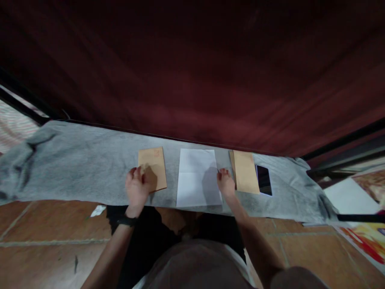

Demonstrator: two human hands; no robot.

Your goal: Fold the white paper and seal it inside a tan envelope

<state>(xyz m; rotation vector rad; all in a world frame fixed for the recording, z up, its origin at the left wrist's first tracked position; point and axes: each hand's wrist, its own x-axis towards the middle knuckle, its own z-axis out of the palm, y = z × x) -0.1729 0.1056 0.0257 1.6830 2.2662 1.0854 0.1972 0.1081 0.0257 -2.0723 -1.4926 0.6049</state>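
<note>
A white sheet of paper point(195, 188) with a faint crease across it lies flat on a grey cloth. At its right edge is my right hand point(225, 182), fingers curled together and closed on the paper's border. To the left lies a small stack of brown envelopes point(158, 170), the top one bearing a small reddish print in its upper corner. My left hand point(137, 188) rests over the left side of this stack, fingers loosely bent and apart, the fingertips somewhat blurred. Another stack of brown envelopes point(247, 172), slightly fanned, lies just right of my right hand.
A dark-screened phone point(264, 180) lies beside the right stack. The grey cloth point(84, 164) covers a long narrow surface. Behind it rises a dark red panel point(192, 88). A white scrap point(98, 210) lies on the tiled floor point(54, 224); colourful printed sheets point(367, 241) are at far right.
</note>
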